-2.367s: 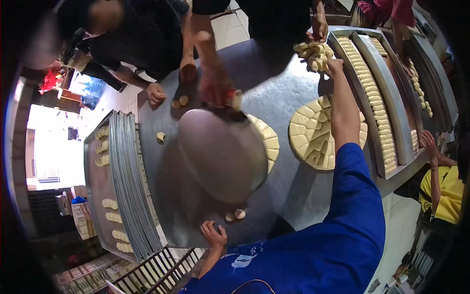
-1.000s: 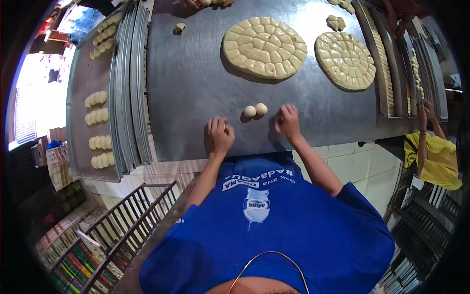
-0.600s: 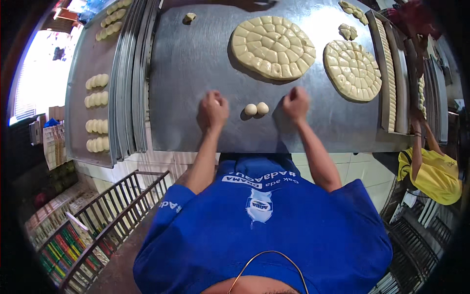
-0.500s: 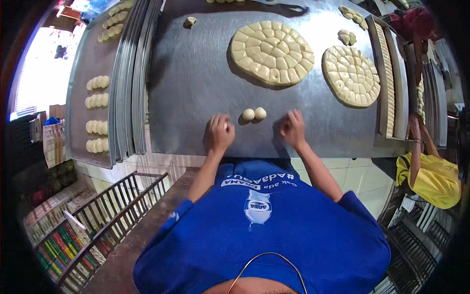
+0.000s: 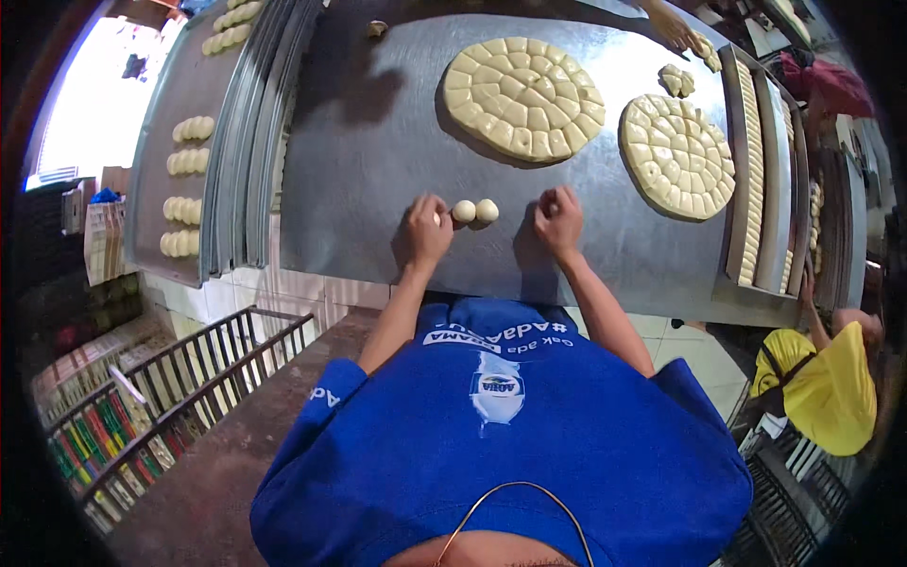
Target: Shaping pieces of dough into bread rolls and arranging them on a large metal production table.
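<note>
At the near edge, blue cloth shirt (image 5: 586,444), white print upside down. Left hand (image 5: 430,231) half-curled just beside two smooth, round dough balls (image 5: 464,211) on the metal table (image 5: 359,165); right hand (image 5: 558,222) loosely curled, apart from them. Fingers block view, can't tell if either grips anything. Beyond: glossy, scored dough discs (image 5: 524,99). Far dough scrap (image 5: 377,29) shadowed.
</note>
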Tool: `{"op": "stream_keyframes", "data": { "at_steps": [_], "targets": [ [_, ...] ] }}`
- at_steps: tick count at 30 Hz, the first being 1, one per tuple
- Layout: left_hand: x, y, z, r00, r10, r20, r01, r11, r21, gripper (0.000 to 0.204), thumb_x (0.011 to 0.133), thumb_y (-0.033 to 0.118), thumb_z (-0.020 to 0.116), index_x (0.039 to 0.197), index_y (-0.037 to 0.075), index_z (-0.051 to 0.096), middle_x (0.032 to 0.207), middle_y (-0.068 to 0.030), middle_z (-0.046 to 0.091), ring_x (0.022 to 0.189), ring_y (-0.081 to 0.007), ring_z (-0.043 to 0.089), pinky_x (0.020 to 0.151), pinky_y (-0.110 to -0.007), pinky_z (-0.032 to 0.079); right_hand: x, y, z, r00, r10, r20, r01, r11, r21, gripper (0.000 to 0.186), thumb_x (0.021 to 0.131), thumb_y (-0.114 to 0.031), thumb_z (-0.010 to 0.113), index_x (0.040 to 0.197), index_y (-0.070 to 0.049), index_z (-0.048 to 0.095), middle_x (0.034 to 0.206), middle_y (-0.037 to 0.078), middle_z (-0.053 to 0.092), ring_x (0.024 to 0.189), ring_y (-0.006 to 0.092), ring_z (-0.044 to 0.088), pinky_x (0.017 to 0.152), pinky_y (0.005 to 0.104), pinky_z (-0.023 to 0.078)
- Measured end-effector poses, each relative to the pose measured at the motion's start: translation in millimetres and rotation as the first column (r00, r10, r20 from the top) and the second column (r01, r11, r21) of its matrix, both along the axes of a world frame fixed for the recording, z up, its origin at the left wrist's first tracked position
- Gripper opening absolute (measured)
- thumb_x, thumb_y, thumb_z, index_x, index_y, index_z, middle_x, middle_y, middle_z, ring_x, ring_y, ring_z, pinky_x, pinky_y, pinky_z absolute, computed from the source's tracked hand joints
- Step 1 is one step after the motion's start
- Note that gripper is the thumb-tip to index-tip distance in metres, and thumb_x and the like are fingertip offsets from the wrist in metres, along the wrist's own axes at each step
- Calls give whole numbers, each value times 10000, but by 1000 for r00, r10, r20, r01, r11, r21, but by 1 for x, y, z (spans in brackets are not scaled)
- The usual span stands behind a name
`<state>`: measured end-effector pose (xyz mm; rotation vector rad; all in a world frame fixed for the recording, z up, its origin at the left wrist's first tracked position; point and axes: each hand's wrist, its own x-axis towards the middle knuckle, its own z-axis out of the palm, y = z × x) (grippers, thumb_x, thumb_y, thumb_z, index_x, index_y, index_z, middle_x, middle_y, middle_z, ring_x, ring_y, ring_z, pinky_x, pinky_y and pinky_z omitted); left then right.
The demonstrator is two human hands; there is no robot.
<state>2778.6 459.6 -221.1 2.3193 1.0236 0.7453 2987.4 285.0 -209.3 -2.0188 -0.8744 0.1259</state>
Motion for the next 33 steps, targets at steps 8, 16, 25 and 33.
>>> {"op": "stream_keyframes", "data": {
  "at_steps": [8,16,25,33],
  "targets": [
    [-46,-17,49,997,-62,-51,55,991,-122,447,727,25,731,1160,104,657,1106,-98,637,993,-301,614,894,-398,496,15,-44,35,979,149,-140,-171,972,-163,474,688,-32,712,1153,-106,668,1041,127,631,892,319,622,806,362,517],
    [-45,27,73,979,-193,-61,177,963,-203,506,789,98,731,1277,82,596,1283,-79,604,1137,-313,577,972,-430,454,-16,49,32,727,615,304,-520,783,-340,649,733,-296,768,1333,-168,556,1137,107,589,837,326,602,787,424,515],
    [-201,101,25,954,300,2,-298,948,110,263,855,158,677,1106,90,638,1200,-95,562,1036,-308,566,901,-398,462,-50,117,36,524,851,-34,-681,395,-616,524,893,-383,633,1381,-249,496,1006,96,602,764,364,661,648,471,522],
    [-198,109,9,898,432,87,-440,880,176,249,829,219,661,1044,107,603,1131,-96,547,962,-313,559,878,-457,431,-229,327,199,511,856,-73,-859,505,-84,391,877,-237,705,1206,-49,607,952,147,687,775,329,655,678,411,513]
  ]
}}
